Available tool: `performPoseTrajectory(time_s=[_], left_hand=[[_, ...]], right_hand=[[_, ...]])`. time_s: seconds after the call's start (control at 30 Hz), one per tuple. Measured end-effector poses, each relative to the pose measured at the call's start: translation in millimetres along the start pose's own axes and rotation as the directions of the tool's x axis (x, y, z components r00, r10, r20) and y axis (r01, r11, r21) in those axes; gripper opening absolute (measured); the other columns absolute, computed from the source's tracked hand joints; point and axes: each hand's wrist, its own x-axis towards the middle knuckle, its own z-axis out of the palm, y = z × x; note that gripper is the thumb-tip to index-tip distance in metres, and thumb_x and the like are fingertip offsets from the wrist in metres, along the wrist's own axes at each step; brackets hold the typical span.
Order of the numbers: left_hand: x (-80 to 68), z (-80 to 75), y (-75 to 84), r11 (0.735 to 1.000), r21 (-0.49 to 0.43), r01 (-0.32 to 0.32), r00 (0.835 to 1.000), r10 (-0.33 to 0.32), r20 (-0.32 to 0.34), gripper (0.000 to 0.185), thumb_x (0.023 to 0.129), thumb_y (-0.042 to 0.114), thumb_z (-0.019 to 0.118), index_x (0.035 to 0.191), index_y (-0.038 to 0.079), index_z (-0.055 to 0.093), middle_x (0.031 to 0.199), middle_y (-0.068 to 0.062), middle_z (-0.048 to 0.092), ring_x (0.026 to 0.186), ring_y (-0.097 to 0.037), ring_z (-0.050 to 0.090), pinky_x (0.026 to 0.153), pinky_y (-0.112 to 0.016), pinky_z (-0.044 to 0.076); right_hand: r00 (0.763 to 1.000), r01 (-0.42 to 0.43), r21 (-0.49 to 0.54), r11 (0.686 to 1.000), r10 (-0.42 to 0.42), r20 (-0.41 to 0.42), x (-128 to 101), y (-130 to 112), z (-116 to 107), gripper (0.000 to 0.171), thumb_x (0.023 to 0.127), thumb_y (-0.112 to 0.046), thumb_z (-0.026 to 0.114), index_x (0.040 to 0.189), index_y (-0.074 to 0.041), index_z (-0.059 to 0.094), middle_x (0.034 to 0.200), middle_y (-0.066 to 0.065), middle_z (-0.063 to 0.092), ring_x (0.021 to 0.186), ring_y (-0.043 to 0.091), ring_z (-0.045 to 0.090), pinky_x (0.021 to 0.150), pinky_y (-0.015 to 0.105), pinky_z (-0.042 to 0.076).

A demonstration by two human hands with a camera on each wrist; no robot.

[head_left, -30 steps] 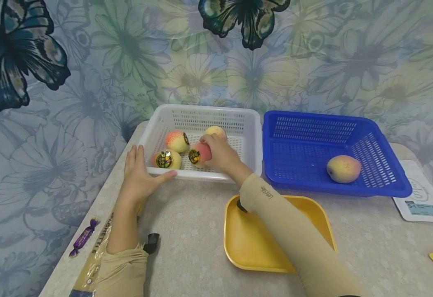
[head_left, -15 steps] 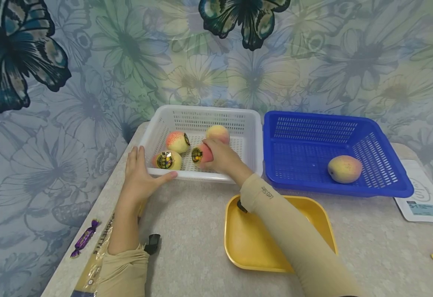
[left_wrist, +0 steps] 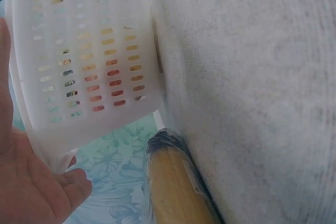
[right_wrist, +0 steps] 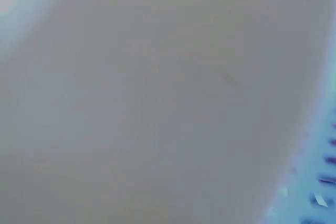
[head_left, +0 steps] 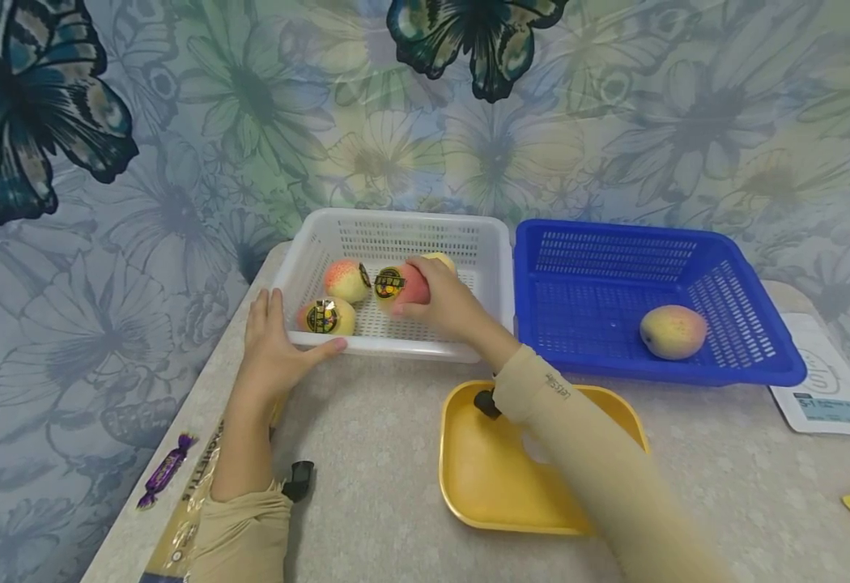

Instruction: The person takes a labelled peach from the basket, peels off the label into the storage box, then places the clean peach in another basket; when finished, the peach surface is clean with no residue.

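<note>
In the head view, my right hand (head_left: pixel 450 304) grips a red peach (head_left: pixel 405 288) with a black-and-gold sticker, over the white basket (head_left: pixel 396 350). Behind that hand, another peach (head_left: pixel 441 261) is mostly hidden. Two more stay at the basket's left: a red-and-yellow peach (head_left: pixel 345 279) and a yellow peach (head_left: pixel 329 317) with a large sticker. My left hand (head_left: pixel 274 350) rests against the basket's front left corner, fingers straight along the side and thumb at the front rim. The left wrist view shows this hand (left_wrist: pixel 37 187) beside the slotted basket wall (left_wrist: pixel 100 85).
A blue basket (head_left: pixel 578 368) holding one peach (head_left: pixel 674 332) stands right of the white one. In front lies a yellow tray (head_left: pixel 483 486), partly under my right sleeve. A wrapped candy (head_left: pixel 166 471) and spaghetti pack (head_left: pixel 177 530) lie left; a white scale (head_left: pixel 829 389) sits right.
My right hand has lifted the red peach slightly from among the others, its wrist shifting right. The left hand stays at the basket corner.
</note>
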Motion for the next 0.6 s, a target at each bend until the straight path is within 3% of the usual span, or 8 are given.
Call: performPoseTrajectory(time_s=[0.13,0.27,0.47,0.6], left_hand=[[-0.2,-0.4,-0.8,1.0,0.003,0.005,1.0,-0.005,0.002,0.134,0.073,0.063,0.078,0.159,0.007,-0.007,0.166,-0.019,-0.014,0.152,-0.045,-0.011,0.112,-0.075,0.017],[-0.8,-1.0,-0.8,1.0,-0.005,0.012,1.0,-0.012,0.001,0.133,0.073,0.062,0.079,0.159,0.008,-0.007,0.165,-0.017,-0.017,0.152,-0.043,-0.014,0.112,-0.076,0.015],[-0.7,-1.0,2.1,1.0,-0.011,0.01,1.0,-0.01,0.002,0.132,0.073,0.063,0.079,0.16,0.011,-0.004,0.165,-0.016,-0.018,0.152,-0.041,-0.017,0.11,-0.078,0.014],[-0.3,-0.6,3.4,1.0,0.001,0.01,1.0,-0.01,0.006,0.131,0.073,0.064,0.079,0.16,0.011,-0.004,0.165,-0.016,-0.018,0.152,-0.04,-0.019,0.11,-0.078,0.012]], right_hand=[[0.999,0.042,0.068,0.997,-0.041,-0.013,-10.0,-1.9,-12.7,0.078,0.084,-0.037,0.079,0.149,-0.015,0.041,0.146,0.004,0.047,0.128,0.019,0.049,0.109,0.034,0.045],[0.997,0.082,0.161,0.984,-0.083,0.0,-22.6,-2.8,-26.3,0.073,0.086,-0.032,0.078,0.147,-0.015,0.043,0.141,0.003,0.051,0.117,0.017,0.053,0.096,0.033,0.052],[0.996,0.067,0.285,0.956,-0.079,0.032,-46.0,-2.6,-46.5,0.075,0.088,-0.027,0.077,0.151,-0.017,0.038,0.137,0.001,0.053,0.096,0.02,0.063,0.083,0.034,0.056],[0.998,0.049,0.312,0.949,-0.061,0.027,-58.7,-2.5,-56.7,0.074,0.088,-0.025,0.076,0.152,-0.022,0.038,0.136,-0.001,0.053,0.098,0.021,0.063,0.083,0.032,0.057]])
